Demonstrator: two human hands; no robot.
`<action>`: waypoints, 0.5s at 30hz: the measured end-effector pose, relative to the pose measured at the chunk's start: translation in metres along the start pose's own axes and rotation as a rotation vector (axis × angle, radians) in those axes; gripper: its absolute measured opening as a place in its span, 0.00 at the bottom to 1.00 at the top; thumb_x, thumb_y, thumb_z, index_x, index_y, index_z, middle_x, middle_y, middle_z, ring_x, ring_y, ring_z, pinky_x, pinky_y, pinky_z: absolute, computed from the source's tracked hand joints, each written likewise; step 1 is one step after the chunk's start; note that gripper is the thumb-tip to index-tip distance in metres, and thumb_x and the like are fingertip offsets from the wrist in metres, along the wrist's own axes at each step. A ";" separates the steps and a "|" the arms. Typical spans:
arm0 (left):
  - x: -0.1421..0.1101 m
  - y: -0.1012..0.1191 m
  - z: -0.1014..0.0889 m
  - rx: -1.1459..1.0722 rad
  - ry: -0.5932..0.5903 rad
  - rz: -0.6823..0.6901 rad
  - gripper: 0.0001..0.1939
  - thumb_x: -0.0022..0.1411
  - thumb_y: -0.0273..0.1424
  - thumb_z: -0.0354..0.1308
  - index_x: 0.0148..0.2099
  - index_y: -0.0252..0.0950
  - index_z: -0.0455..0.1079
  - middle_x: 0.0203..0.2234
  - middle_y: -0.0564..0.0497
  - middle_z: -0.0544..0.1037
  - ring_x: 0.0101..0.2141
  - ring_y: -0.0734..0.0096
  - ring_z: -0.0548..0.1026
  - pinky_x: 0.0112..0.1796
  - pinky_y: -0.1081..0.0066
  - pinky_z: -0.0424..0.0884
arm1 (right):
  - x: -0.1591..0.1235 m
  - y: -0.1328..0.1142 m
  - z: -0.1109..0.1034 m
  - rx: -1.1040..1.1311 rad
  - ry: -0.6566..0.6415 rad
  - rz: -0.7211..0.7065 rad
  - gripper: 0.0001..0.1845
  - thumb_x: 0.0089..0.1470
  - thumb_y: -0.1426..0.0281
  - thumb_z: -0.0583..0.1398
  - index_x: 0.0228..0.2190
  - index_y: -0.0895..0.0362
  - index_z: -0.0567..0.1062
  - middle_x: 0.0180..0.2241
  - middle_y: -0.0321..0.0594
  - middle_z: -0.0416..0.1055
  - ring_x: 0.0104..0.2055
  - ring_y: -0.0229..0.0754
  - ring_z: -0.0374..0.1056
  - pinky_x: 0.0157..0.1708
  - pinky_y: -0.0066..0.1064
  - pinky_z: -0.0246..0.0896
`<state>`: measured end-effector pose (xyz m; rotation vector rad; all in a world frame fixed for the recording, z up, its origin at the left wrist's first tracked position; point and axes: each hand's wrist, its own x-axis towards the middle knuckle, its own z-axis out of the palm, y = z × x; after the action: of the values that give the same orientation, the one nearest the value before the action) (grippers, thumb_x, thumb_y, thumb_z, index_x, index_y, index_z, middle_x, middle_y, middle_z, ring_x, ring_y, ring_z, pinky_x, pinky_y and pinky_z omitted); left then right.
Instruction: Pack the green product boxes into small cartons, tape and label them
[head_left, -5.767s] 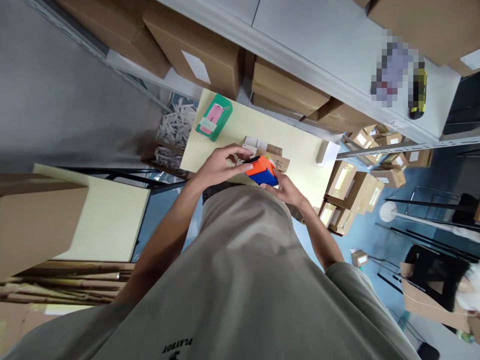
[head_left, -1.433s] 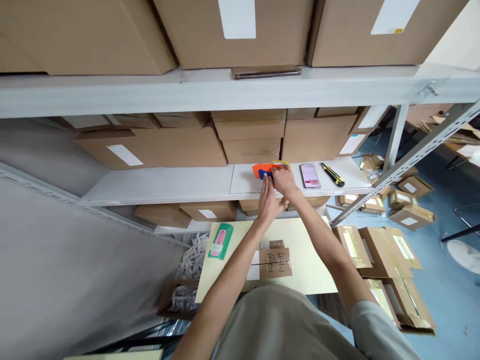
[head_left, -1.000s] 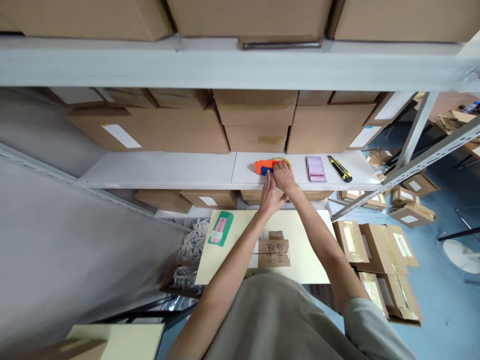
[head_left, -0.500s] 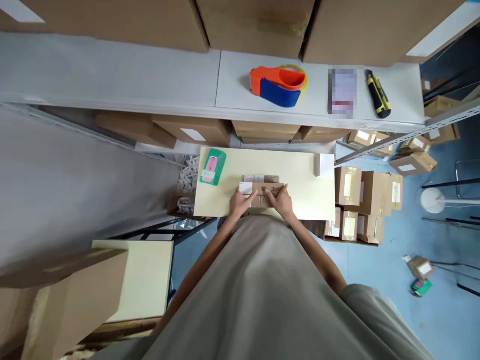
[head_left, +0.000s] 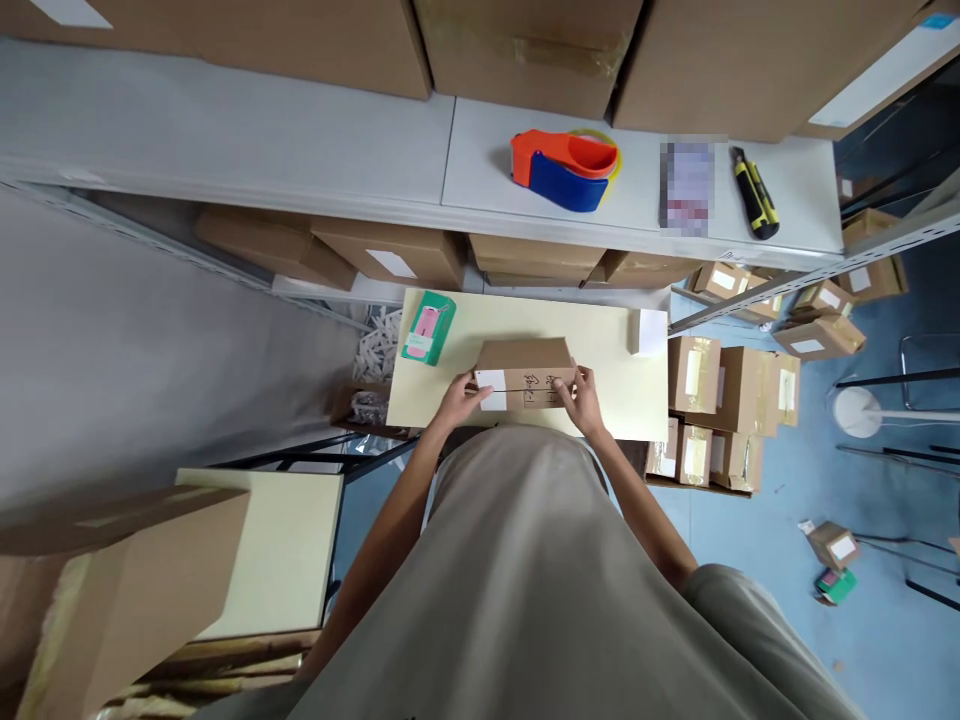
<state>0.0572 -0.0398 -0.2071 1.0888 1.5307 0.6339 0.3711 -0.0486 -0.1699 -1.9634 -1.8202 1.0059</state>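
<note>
A small brown cardboard box (head_left: 525, 368) with a white label and handwriting on its near side is held over the pale yellow table (head_left: 607, 390), tipped up on edge. My left hand (head_left: 455, 402) grips its left end and my right hand (head_left: 583, 398) grips its right end, fingers closed on the box. The orange and blue tape dispenser (head_left: 564, 170) rests on the grey shelf (head_left: 300, 150) above, apart from both hands.
A green and pink packet (head_left: 427, 328) lies at the table's left, a small white box (head_left: 646, 330) at its right. A yellow-black utility knife (head_left: 756, 192) lies on the shelf. Cardboard boxes (head_left: 720, 390) are stacked on the blue floor to the right. A second table (head_left: 277, 550) stands at lower left.
Both hands left the tape dispenser on the shelf and came down to the table. They took hold of the small box and tipped it up on edge.
</note>
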 end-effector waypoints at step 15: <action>0.035 -0.021 0.008 -0.110 0.132 -0.088 0.33 0.60 0.29 0.62 0.68 0.34 0.76 0.66 0.34 0.80 0.68 0.46 0.77 0.71 0.44 0.70 | 0.025 0.039 0.020 0.245 -0.068 0.166 0.39 0.68 0.40 0.60 0.58 0.61 0.81 0.64 0.62 0.78 0.60 0.60 0.80 0.60 0.49 0.78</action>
<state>0.0589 -0.0193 -0.2425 0.9067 1.6275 0.7328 0.3867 -0.0359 -0.2165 -1.9739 -1.5019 1.2940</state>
